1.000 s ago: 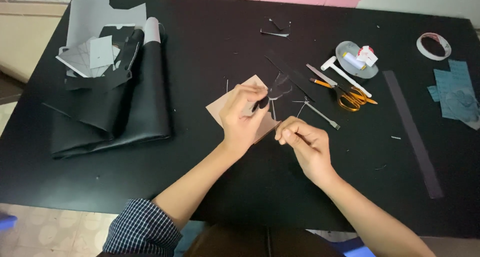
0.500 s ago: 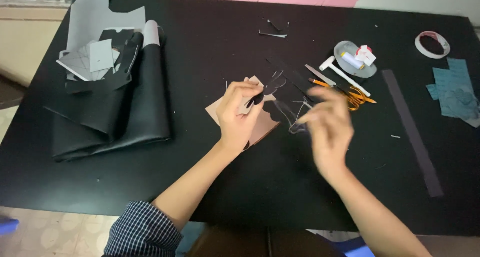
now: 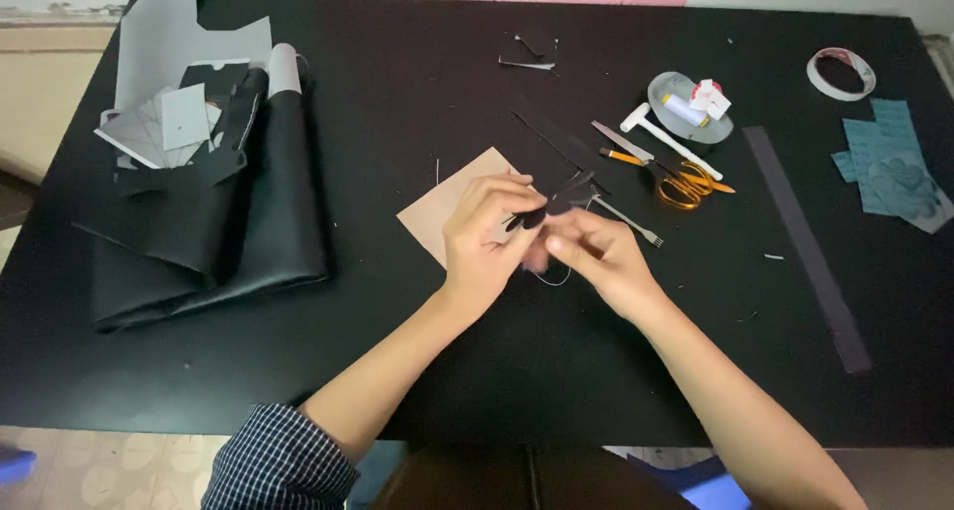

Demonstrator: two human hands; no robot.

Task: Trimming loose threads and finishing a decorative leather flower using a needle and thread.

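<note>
Left hand (image 3: pixel 484 237) fingers curled in pinch grip; right hand (image 3: pixel 596 252) touching it, fingertips seemingly pinched.

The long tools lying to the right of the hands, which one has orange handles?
The scissors: their looped handles are orange-yellow. The white-handled tool beside them is all white, and the pronged metal tool nearer the right hand is bare steel.

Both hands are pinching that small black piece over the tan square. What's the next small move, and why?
Probably draw the right hand gently away to the right to take up the slack. A thin pale thread loops loose below the fingers, while the left hand pinches the small black piece over the tan square, so the piece looks held firm.
</note>
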